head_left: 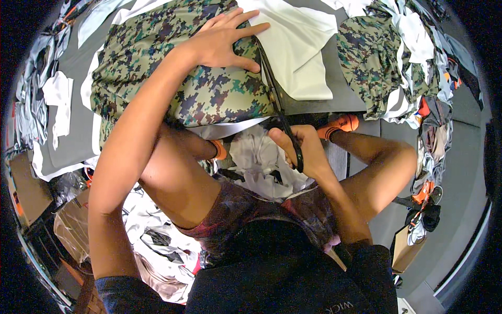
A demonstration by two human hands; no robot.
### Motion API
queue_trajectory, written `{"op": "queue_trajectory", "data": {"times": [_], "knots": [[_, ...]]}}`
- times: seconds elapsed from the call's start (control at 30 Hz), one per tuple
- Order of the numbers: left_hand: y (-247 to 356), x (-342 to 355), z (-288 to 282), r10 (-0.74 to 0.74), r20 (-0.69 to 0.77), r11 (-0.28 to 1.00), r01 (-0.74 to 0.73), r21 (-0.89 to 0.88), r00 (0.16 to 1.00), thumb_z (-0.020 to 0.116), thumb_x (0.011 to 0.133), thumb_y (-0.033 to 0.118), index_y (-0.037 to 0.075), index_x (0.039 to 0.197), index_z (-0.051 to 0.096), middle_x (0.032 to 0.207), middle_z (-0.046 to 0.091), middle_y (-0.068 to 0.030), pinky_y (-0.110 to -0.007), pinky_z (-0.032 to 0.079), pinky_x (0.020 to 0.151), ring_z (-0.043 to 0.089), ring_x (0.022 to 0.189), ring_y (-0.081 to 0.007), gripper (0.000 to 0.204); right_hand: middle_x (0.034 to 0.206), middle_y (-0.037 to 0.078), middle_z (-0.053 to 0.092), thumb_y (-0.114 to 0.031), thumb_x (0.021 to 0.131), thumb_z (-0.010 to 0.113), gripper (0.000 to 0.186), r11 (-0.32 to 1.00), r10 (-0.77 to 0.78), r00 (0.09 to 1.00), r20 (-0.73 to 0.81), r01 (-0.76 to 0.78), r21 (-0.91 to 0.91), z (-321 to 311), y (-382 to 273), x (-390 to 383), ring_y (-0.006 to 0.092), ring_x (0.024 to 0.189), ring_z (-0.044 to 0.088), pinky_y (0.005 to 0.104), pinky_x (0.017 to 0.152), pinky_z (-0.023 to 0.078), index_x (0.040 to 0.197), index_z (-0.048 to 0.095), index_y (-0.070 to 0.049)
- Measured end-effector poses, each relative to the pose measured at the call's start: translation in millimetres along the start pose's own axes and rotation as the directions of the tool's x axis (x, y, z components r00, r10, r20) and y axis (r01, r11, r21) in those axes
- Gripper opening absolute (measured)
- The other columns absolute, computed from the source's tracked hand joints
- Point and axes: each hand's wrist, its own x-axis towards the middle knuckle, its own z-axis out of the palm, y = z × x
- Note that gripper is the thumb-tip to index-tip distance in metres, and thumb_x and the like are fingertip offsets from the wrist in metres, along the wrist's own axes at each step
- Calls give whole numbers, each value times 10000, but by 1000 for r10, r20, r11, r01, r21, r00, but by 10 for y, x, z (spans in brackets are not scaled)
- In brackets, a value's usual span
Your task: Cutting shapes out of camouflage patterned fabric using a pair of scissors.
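Observation:
My left hand [222,42] lies with fingers spread over a camouflage-print fabric [219,97] on the table in front of me. Its fingertips reach onto a white cloth [300,57] that adjoins the camouflage piece on the right. Long dark scissors [280,107] are gripped by their handles in my right hand [306,149]. Their blades point away from me along the right edge of the camouflage fabric, where it meets the white cloth. How far the blades are apart is hard to make out. Part of the handle loops is hidden by my fingers.
Another camouflage bundle [366,63] lies at the far right with white scraps. A grey table surface [345,94] shows between the fabrics. White cloth pieces [256,157] hang between my legs; more scraps [157,230] pile at lower left, near a cardboard box [73,225].

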Motion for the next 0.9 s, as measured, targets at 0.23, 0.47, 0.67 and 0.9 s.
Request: {"op": "queue_trajectory", "data": {"times": [0.23, 0.47, 0.67, 0.9], "knots": [[20, -14, -7, -22, 4, 1000, 22, 9, 1000, 646, 762, 585, 340, 1468, 333, 1565, 213, 27, -447, 210, 1152, 177, 1443, -273, 811, 446, -33, 373, -421, 820, 706, 575, 1000, 22, 1000, -15, -22, 0, 16, -53, -20, 103, 427, 317, 302, 412, 269, 462, 443, -56], [-7, -10, 33, -10, -23, 1000, 10, 10, 1000, 645, 758, 596, 345, 1468, 332, 1564, 215, 32, -451, 210, 1151, 179, 1443, -262, 815, 439, -16, 374, -430, 820, 704, 583, 1000, 19, 1000, -16, -19, -13, 5, -32, -16, 115, 420, 317, 312, 412, 275, 467, 455, -38], [10, -9, 19, -25, -6, 1000, 25, 7, 1000, 645, 757, 599, 354, 1467, 330, 1566, 209, 41, -449, 209, 1152, 177, 1445, -257, 814, 434, 3, 375, -438, 819, 704, 596, 999, -16, 999, -33, 14, -50, 27, -36, -28, 129, 416, 314, 327, 412, 278, 471, 457, -22], [13, 1, 15, -51, 10, 998, 50, 22, 999, 617, 734, 668, 361, 1456, 351, 1564, 217, 44, -411, 189, 1157, 180, 1444, -217, 828, 439, 8, 372, -440, 829, 695, 601, 997, -47, 998, -36, 45, -61, 32, -52, -38, 135, 422, 313, 337, 413, 275, 475, 454, -18]]}}
